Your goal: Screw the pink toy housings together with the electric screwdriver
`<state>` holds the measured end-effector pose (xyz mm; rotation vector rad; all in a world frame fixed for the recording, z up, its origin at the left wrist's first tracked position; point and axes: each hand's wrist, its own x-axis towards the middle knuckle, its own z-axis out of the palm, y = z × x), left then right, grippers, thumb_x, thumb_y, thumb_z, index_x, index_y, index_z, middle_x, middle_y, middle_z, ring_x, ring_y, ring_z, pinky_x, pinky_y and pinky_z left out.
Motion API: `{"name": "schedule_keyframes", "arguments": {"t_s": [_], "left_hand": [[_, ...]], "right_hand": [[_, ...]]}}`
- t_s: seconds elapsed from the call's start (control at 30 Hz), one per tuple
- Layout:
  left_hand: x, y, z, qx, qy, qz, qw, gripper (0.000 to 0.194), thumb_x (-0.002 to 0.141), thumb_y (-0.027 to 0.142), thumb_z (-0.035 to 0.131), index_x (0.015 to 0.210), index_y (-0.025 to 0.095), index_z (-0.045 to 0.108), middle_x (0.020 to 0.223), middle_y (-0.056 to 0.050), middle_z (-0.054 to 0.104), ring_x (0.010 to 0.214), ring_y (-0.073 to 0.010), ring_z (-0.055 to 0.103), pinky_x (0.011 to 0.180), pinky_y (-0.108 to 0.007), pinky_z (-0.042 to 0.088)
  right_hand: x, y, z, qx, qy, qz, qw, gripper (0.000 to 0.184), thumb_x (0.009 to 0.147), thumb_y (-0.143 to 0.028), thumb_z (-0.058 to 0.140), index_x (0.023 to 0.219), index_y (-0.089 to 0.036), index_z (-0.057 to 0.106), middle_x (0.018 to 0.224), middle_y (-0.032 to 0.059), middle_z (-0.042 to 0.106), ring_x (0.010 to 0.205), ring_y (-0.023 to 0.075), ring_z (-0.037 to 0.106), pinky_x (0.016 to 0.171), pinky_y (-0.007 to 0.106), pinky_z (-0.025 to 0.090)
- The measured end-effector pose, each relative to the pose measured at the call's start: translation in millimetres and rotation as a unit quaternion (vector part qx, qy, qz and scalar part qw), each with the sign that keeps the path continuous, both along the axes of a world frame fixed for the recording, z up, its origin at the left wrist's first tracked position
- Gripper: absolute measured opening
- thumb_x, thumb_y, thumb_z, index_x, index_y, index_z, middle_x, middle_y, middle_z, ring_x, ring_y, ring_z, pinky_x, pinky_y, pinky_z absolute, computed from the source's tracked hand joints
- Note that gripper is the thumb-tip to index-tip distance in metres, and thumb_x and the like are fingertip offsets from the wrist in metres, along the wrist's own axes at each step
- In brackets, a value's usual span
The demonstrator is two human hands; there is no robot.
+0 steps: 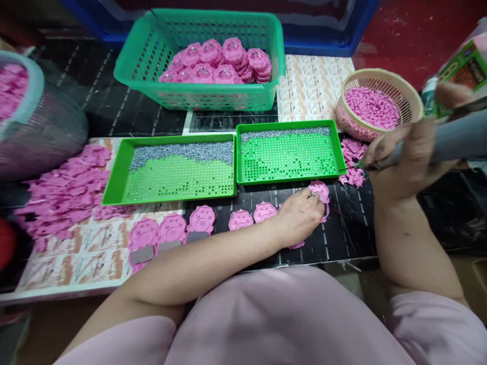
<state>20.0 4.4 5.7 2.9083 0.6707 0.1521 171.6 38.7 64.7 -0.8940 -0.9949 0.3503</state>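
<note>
Your left hand (pixel 302 218) lies palm-down over a pink piece (pixel 318 189) near the front edge of the surface (pixel 352 235), seemingly to steady it; whether it pinches, you cannot tell. Your right hand (pixel 413 152) wraps a grey tool (pixel 460 136), raised near the right corner of the green tray (pixel 289 157). Left forearm (pixel 228 251) slanting.

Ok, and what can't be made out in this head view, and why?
All in the head view:
Pink plates at the left hand: partly hidden by that hand.
Grey tool: the right hand covers part; the right edge cuts off its rear.
Grey basket: blurred, cut off by the left edge.
Metal pieces: too small to tell their exact shape.
</note>
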Motion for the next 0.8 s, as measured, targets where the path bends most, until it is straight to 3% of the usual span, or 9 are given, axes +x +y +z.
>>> {"name": "schedule_keyframes", "arguments": {"t_s": [0.07,0.2,0.4,0.6,0.7,0.73,0.8], "left_hand": [[0,0,2.0,-0.011,0.01,-0.001,1.0,0.017,0.091,0.013,0.047,0.088,0.009,0.064,0.085,-0.012,0.064,0.086,-0.0242,0.058,0.076,-0.035,0.047],[0,1,4.8,-0.027,0.02,0.002,0.999,0.016,0.089,0.01,0.048,0.09,0.009,0.064,0.088,-0.012,0.065,0.09,-0.0244,0.058,0.076,-0.034,0.046],[-2,1,2.0,0.002,-0.014,0.012,1.0,0.017,0.092,0.015,0.047,0.088,0.012,0.063,0.086,-0.011,0.064,0.091,-0.0238,0.057,0.072,-0.035,0.041],[-3,1,2.0,0.024,-0.033,0.023,0.999,0.014,0.089,0.015,0.05,0.082,0.013,0.062,0.083,-0.009,0.064,0.09,-0.0234,0.056,0.073,-0.036,0.036],[-3,1,1.5,0.025,-0.03,0.024,0.999,0.013,0.089,0.016,0.051,0.082,0.013,0.063,0.083,-0.009,0.065,0.09,-0.023,0.056,0.072,-0.036,0.034],[-3,1,1.0,0.025,-0.03,0.023,0.999,0.013,0.089,0.017,0.052,0.082,0.013,0.063,0.084,-0.009,0.065,0.09,-0.023,0.056,0.072,-0.036,0.034],[-2,1,-0.5,0.027,-0.032,0.025,0.999,0.013,0.089,0.02,0.053,0.083,0.013,0.064,0.085,-0.009,0.065,0.091,-0.0232,0.056,0.073,-0.036,0.033]], "right_hand": [[-2,11,-9.6,0.039,-0.005,-0.022,0.999,0.033,0.078,-0.046,0.068,0.089,-0.023,0.047,0.042,-0.0133,0.038,0.029,0.0075,0.036,0.033,0.021,0.031],[-2,20,-22.0,0.026,-0.035,-0.013,0.999,0.035,0.082,-0.043,0.066,0.107,-0.025,0.049,0.042,-0.0137,0.038,0.027,0.0083,0.031,0.031,0.024,0.03],[2,18,-24.9,0.023,-0.076,-0.023,0.997,0.022,0.082,-0.042,0.065,0.095,-0.029,0.053,0.043,-0.0109,0.036,0.029,0.0102,0.033,0.031,0.027,0.03],[-1,20,-30.7,-0.014,-0.103,-0.028,0.994,0.026,0.082,-0.045,0.065,0.095,-0.029,0.05,0.048,-0.0104,0.037,0.031,0.0106,0.036,0.035,0.027,0.033],[-5,19,-25.1,0.021,-0.107,-0.035,0.993,0.024,0.082,-0.043,0.065,0.096,-0.029,0.05,0.045,-0.0108,0.037,0.031,0.0116,0.038,0.036,0.027,0.034],[-5,17,-20.2,0.038,-0.094,-0.043,0.994,0.023,0.081,-0.044,0.066,0.088,-0.028,0.051,0.043,-0.0106,0.036,0.031,0.0113,0.037,0.035,0.026,0.033],[-3,6,-7.4,0.004,-0.072,-0.031,0.997,0.035,0.079,-0.051,0.065,0.068,-0.024,0.047,0.041,-0.0084,0.035,0.032,0.0108,0.038,0.035,0.026,0.033]]}}
